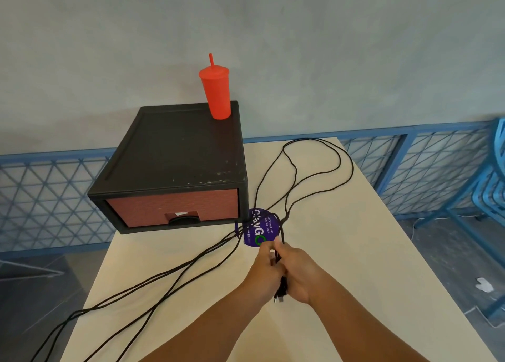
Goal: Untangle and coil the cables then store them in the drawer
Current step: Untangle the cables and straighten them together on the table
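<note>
Left hand and right hand both clamp the bunched black cables mid-table, plugs poking out below. Loops reach the table far edge; strands run off the left edge, cut off by the frame. Drawer closed, far-left. Right half bare.

Bare left hand, bare right hand; forearms uncovered down to bottom frame edge.

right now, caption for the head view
Left hand and right hand grip black cables over a cream table beside a closed red-fronted drawer
</note>
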`<state>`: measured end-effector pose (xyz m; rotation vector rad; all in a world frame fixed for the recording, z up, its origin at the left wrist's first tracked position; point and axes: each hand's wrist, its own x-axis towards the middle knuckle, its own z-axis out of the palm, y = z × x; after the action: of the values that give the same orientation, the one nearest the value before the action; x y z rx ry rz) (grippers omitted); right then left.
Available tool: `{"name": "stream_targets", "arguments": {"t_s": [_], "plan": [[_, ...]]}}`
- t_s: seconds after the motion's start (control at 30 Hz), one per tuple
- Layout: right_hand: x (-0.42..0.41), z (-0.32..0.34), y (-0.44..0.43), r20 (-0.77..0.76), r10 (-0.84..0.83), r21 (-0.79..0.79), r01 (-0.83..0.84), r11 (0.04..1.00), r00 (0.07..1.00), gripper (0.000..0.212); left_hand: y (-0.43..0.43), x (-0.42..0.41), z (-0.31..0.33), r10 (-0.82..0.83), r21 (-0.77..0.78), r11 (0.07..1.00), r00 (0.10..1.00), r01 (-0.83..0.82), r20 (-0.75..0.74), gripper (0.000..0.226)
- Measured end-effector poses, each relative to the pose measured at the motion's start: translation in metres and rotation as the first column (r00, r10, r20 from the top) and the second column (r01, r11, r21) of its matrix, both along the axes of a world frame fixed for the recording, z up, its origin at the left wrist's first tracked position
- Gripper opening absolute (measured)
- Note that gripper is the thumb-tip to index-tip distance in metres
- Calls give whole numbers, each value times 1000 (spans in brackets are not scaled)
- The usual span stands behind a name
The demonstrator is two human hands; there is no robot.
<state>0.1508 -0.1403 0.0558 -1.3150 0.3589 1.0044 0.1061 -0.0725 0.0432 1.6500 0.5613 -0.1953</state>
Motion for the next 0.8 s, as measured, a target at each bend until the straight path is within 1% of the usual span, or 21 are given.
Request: {"name": "stream_targets", "arguments": {"t_s": [0.1, 0.13, 0.2, 0.23, 0.27, 0.33, 0.37, 0.43, 0.47, 0.53, 0.6, 0.67, 0.73, 0.77, 0.8], "plan": [[-5, -2, 4, 41, -8, -32, 9, 999, 999, 24, -2, 2, 2, 79, 16, 997, 997, -78, -28, 24], [-6, -2, 4, 42, -7, -53, 10, 999, 999, 23, 0, 2, 3, 107, -8, 994, 994, -107, -29, 27], [-6, -2, 3, 44, -2, -71, 5, 997, 999, 21, 7, 0, 5, 139, -104, 983, 986, -148, -90, 41], [-6, -1, 2, 48, -2, -68, 5, 998, 999, 25, 11, -1, 4, 120, -147, 980, 986, -136, -112, 47], [-7, 0, 1, 48, -5, -66, 9, 998, 999, 30, 13, -2, 2, 89, -141, 984, 989, -105, -120, 49], [-9, 2, 2, 59, -7, -73, 11, 997, 998, 30, 14, -5, 0, -12, -27, 1000, 992, 8, -122, 42], [-9, 1, 4, 73, -4, -96, 11, 995, 997, 26, 14, -5, 0, -68, 67, 995, 990, 76, -123, 32], [-10, 1, 9, 120, 15, -178, 7, 984, 993, 26, 12, -4, -2, -167, 257, 945, 975, 200, -145, 13], [-10, 1, 11, 164, 58, -236, -18, 972, 985, 27, 11, -3, -7, -196, 322, 916, 968, 239, -160, 14], [-9, 2, 10, 246, 172, -344, -80, 935, 954, 28, 10, -3, -11, -218, 358, 893, 959, 271, -183, 7], [-8, 0, 8, 269, 201, -375, -90, 923, 942, 26, 12, -4, -12, -234, 383, 881, 960, 276, -155, 22], [-8, -3, 8, 242, 125, -343, -36, 938, 962, 21, 14, -5, -10, -260, 402, 869, 957, 289, -126, 30], [-4, -9, 8, 162, -67, -274, 110, 955, 985, 18, 14, -7, -6, -281, 425, 853, 953, 302, -113, 32], [1, -11, 7, 101, -180, -221, 198, 955, 978, 17, 14, -8, -4, -308, 466, 824, 945, 322, -108, 32], [8, -13, 5, 38, -282, -158, 284, 946, 959, 17, 15, -11, -3, -344, 531, 773, 933, 346, -107, 31]]}}
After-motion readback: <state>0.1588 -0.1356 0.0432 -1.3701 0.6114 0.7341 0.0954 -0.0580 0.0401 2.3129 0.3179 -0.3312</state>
